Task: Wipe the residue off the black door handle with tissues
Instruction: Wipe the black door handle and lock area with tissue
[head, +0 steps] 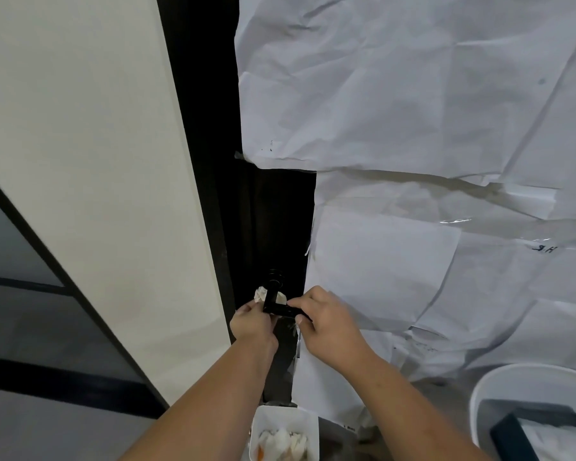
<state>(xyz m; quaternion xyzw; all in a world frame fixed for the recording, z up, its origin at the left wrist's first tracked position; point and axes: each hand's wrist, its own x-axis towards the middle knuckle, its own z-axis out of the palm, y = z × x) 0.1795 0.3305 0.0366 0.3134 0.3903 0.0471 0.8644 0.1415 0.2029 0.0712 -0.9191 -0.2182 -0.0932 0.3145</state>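
Hands meet at the black door handle point(281, 306), low on the dark strip of door between the cream wall panel point(90, 181) on the left and the taped white paper sheets point(413, 128) on the right. 2 hands work it: the left hand point(251, 322) pinches a crumpled tissue point(261, 293) against the handle's neck, with more tissue showing at the far side, and the right hand point(326, 322) curls its fingers round the lever. Being fixed and rigid, the handle should take firm rubbing, though its lever may swing, so steadying it by the lever seems sensible. Tissue is soft and likely to tear or shred. Near the person, a small white bin point(284, 427) holds used tissues.
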